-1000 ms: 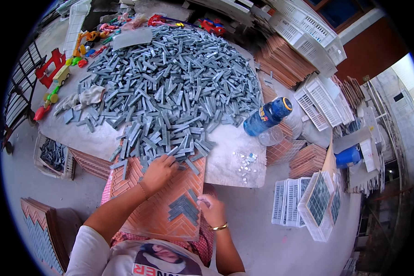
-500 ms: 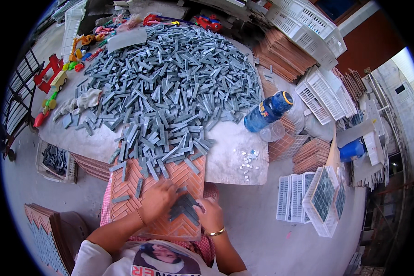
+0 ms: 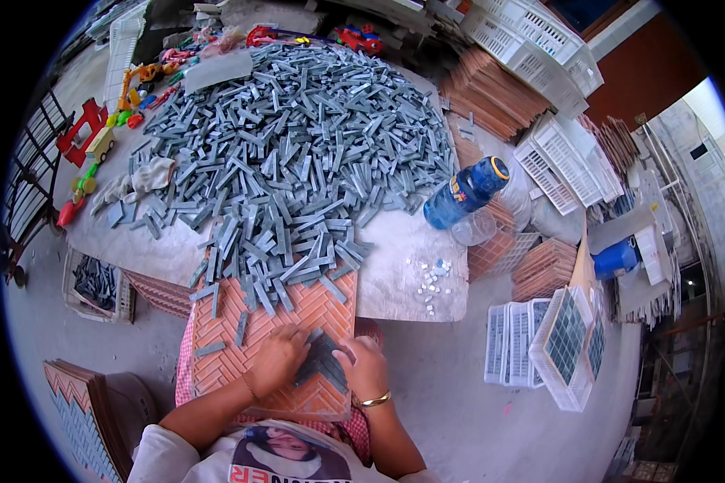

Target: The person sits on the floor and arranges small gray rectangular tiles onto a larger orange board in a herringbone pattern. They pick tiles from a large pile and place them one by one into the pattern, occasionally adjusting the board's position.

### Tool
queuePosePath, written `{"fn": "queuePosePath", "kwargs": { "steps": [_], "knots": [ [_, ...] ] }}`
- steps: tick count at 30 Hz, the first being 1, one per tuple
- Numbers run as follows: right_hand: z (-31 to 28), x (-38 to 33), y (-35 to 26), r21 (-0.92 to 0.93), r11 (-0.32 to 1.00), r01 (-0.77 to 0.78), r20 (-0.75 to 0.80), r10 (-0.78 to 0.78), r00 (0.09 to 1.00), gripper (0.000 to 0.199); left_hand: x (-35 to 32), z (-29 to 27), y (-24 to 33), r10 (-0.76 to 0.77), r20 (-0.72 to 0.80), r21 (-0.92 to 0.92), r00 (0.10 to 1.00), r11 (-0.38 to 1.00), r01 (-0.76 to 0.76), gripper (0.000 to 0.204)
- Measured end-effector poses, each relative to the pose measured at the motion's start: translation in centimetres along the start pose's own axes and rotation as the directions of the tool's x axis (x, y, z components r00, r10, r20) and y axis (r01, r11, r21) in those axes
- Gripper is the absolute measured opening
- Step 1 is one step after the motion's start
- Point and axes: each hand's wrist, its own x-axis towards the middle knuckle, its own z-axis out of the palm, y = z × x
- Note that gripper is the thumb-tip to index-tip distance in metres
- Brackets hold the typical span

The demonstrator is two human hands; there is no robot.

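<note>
Person's left hand [image 3: 280, 357]: fingers curled at grey strips [image 3: 324, 360], grip unclear | right hand [image 3: 364, 367]: bent fingers beside them, grip unclear | orange herringbone tray [image 3: 224, 372]: beneath both

Tile-strip heap [image 3: 298, 145] across middle of table [image 3: 399, 241]. Herringbone mould [image 3: 225, 372] at near edge, loose strips [image 3: 259, 294] on its far end, set strips [image 3: 324, 362] at its right, between left hand [image 3: 280, 354] and right hand [image 3: 364, 366]. Gloves [image 3: 143, 180] near left edge; toys [image 3: 101, 146] beyond. Bottle [image 3: 463, 193] at right edge; tile chips [image 3: 430, 288] at near-right corner. Crate [image 3: 124, 299] on floor [image 3: 157, 342], left.
</note>
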Motion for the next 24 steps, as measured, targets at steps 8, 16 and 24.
{"fn": "queuePosePath", "kwargs": {
  "steps": [8,16,24],
  "knots": [
    [1.9,4.2,0.5,0.190,0.923,0.335,0.216,-0.372,0.903,0.017,0.2,-0.5,-2.1,0.016,0.130,-0.199,0.991,0.980,0.011,0.024],
    [2.3,6.4,1.2,0.186,0.914,0.360,0.326,-0.403,0.855,0.011,-1.7,-0.9,-0.3,-0.049,0.077,-0.062,0.996,0.997,0.054,0.045],
    [0.9,5.9,0.1,0.205,0.961,0.184,0.128,-0.213,0.969,0.013,-2.1,0.3,-1.3,0.074,0.031,0.037,0.997,0.996,-0.075,0.043]
  ]
}}
